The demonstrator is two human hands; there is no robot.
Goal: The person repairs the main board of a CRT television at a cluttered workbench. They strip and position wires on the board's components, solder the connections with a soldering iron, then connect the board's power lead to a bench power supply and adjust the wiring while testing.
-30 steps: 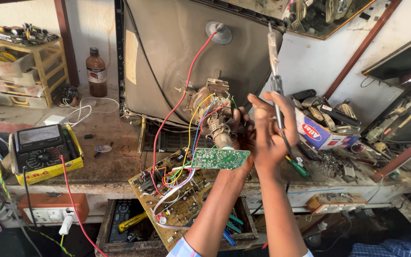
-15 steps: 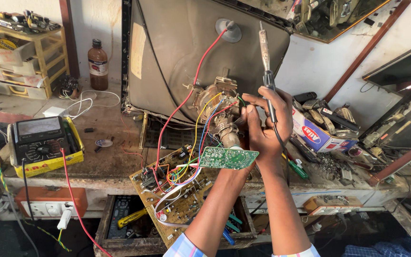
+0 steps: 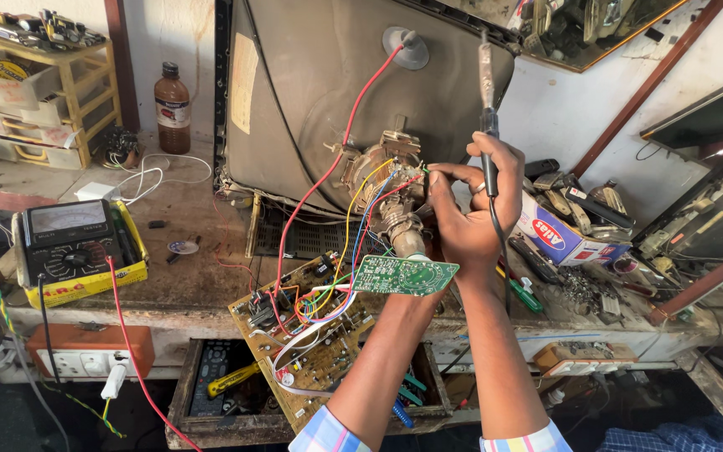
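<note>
While the right hand (image 3: 487, 197) grips a soldering iron (image 3: 487, 109), the left hand's (image 3: 428, 238) fingers, hidden behind it, cannot be told; the wires (image 3: 370, 201) next call for a steady tip.

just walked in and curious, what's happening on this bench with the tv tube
A person is working at the neck of a picture tube that stands on a cluttered bench. The right hand holds a soldering iron upright. The left hand reaches in at the wired neck assembly. A small green circuit board sits at the neck's end.
</note>
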